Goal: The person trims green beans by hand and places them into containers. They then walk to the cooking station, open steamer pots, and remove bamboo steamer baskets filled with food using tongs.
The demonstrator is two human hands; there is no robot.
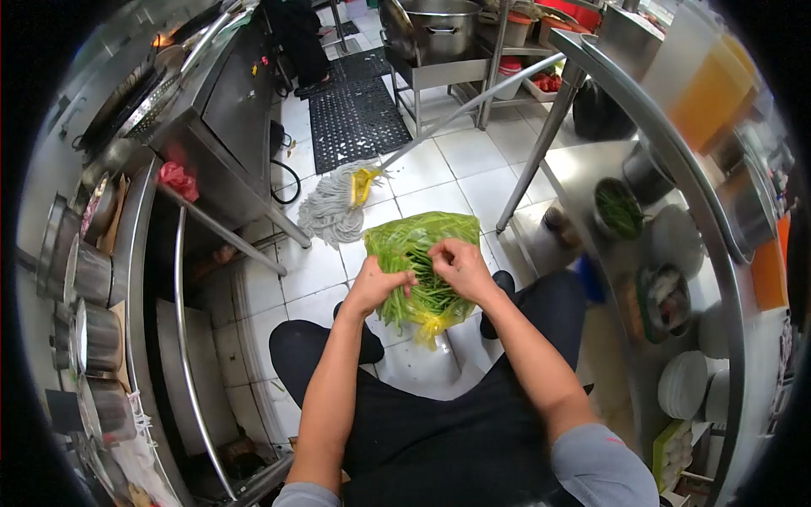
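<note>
A yellow-green plastic bag (452, 225) lies open between my knees, full of long green beans (420, 297). Its knotted yellow end (430, 324) points toward me. At the bag's left side, my left hand (378, 286) is closed around some beans, thumb stretched across them. My right hand (461, 267) is above the beans on the other side, its fingertips pinched together among them. What exactly sits between those fingertips is hard to make out.
A mop (338, 203) rests on the white tiled floor ahead, near a black rubber mat (355, 110). Steel shelving (608, 245) with bowls and plates flanks my right. Pots (100, 335) and a stove line the left. Another person's dark-clothed legs (296, 42) stand farther ahead.
</note>
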